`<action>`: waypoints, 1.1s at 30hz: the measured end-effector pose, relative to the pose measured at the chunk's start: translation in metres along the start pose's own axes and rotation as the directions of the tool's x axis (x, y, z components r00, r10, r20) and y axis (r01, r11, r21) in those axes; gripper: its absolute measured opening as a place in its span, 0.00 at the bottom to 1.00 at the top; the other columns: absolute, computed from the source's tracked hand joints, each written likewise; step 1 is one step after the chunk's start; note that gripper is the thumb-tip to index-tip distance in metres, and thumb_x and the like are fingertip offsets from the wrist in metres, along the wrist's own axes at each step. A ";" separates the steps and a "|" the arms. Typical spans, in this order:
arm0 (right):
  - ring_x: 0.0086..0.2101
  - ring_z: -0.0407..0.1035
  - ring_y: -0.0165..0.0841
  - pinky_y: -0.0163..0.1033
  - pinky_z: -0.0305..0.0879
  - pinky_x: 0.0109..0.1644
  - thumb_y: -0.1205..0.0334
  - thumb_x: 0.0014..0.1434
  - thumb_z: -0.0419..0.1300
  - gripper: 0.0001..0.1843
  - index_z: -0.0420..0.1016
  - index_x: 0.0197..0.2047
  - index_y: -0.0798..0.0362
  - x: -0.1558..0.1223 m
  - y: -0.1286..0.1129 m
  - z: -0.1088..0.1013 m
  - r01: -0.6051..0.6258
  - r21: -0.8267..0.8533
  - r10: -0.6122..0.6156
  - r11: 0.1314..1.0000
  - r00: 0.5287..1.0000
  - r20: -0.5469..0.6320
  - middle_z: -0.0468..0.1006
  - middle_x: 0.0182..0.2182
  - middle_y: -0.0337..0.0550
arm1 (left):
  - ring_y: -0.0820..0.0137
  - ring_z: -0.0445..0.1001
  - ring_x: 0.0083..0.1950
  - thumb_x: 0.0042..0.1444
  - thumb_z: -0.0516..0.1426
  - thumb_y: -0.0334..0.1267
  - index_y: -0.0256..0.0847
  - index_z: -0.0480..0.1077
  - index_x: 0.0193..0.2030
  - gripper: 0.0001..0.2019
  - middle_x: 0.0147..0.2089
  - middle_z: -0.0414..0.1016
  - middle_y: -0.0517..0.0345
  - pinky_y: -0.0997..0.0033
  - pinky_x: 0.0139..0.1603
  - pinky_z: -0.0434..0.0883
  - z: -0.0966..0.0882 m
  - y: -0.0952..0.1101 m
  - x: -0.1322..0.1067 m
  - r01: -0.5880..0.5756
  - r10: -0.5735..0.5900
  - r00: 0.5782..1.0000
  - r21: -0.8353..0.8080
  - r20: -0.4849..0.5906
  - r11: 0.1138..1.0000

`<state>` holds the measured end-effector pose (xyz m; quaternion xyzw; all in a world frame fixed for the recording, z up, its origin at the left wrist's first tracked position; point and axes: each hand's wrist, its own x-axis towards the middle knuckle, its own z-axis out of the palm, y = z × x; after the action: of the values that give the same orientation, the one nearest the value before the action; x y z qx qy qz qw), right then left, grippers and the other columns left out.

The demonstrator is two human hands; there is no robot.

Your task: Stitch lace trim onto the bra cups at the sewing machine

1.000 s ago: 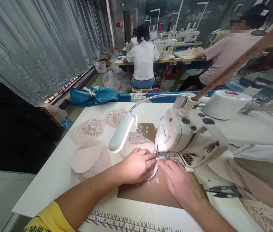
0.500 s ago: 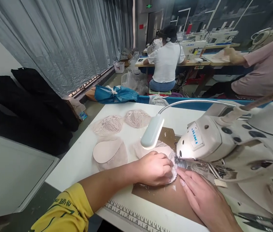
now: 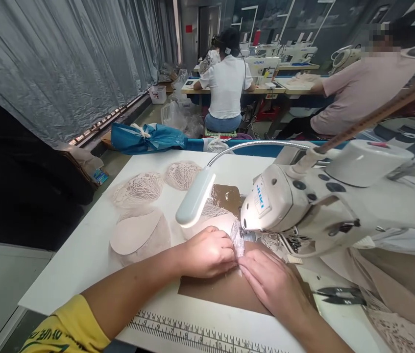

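Note:
At the sewing machine (image 3: 266, 201), my left hand (image 3: 210, 252) is closed on a pale bra cup (image 3: 220, 223) with a lace edge (image 3: 237, 235). The lace runs up beside the needle area, which the machine head hides in part. My right hand (image 3: 275, 279) has its fingertips together at the near end of the lace, almost touching my left fingertips. Beneath both hands lies a brown plate (image 3: 218, 292) on the white table. More lace cup pieces (image 3: 139, 189) and a smooth beige cup on mesh (image 3: 135, 232) lie to the left.
A lamp (image 3: 194, 198) on a bent metal neck hangs just above my left hand. Thread snips (image 3: 341, 295) and beige fabric (image 3: 383, 279) lie on the right. A printed ruler (image 3: 192, 337) runs along the front edge. Two people sit at machines farther back.
The view has swung right, so everything sits farther left. My right fingertips have come in against the lace edge by my left hand, and the lace now stands straighter.

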<state>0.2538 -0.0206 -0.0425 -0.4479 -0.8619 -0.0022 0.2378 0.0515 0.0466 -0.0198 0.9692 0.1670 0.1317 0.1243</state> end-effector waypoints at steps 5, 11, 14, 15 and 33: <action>0.27 0.64 0.31 0.35 0.58 0.30 0.68 0.63 0.48 0.15 0.76 0.35 0.53 0.000 -0.003 -0.004 0.013 0.034 -0.013 0.999 1.000 0.019 0.71 0.24 0.41 | 0.68 0.69 0.39 0.64 0.48 0.41 0.38 0.69 0.31 0.15 0.32 0.72 0.55 0.66 0.43 0.61 0.000 0.001 0.001 -0.015 0.015 1.000 0.059 0.005 0.998; 0.28 0.68 0.30 0.34 0.62 0.32 0.69 0.63 0.46 0.17 0.76 0.44 0.52 -0.005 0.002 -0.004 -0.013 -0.016 0.013 1.000 1.000 0.016 0.73 0.27 0.43 | 0.69 0.67 0.36 0.64 0.49 0.40 0.38 0.67 0.28 0.15 0.29 0.69 0.55 0.66 0.41 0.61 0.001 0.002 0.001 -0.018 0.018 1.000 0.097 0.003 0.995; 0.28 0.69 0.29 0.33 0.62 0.32 0.70 0.62 0.47 0.17 0.76 0.45 0.51 -0.007 0.005 -0.003 -0.007 -0.026 0.007 1.000 0.999 0.033 0.75 0.28 0.43 | 0.68 0.68 0.37 0.62 0.50 0.44 0.38 0.68 0.27 0.16 0.29 0.70 0.55 0.66 0.43 0.62 0.001 0.000 0.000 -0.033 0.033 0.999 0.061 0.001 0.998; 0.28 0.69 0.29 0.34 0.63 0.33 0.70 0.62 0.48 0.17 0.76 0.46 0.51 -0.008 0.006 -0.003 -0.012 -0.028 0.013 1.000 0.999 0.036 0.75 0.29 0.43 | 0.67 0.68 0.36 0.63 0.50 0.45 0.38 0.68 0.27 0.17 0.29 0.70 0.54 0.65 0.43 0.63 0.001 -0.001 -0.001 -0.023 0.023 1.000 0.044 -0.007 0.999; 0.31 0.71 0.30 0.34 0.63 0.31 0.72 0.60 0.48 0.18 0.76 0.46 0.53 -0.010 0.008 0.002 -0.135 -0.099 0.136 0.986 0.991 0.003 0.79 0.35 0.42 | 0.65 0.68 0.37 0.58 0.51 0.34 0.36 0.65 0.27 0.09 0.27 0.70 0.51 0.66 0.42 0.65 0.014 0.003 0.004 0.233 -0.236 0.971 0.080 0.036 0.969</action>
<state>0.2640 -0.0232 -0.0499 -0.5166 -0.8295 -0.0264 0.2106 0.0599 0.0428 -0.0311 0.9494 0.2825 0.0876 0.1060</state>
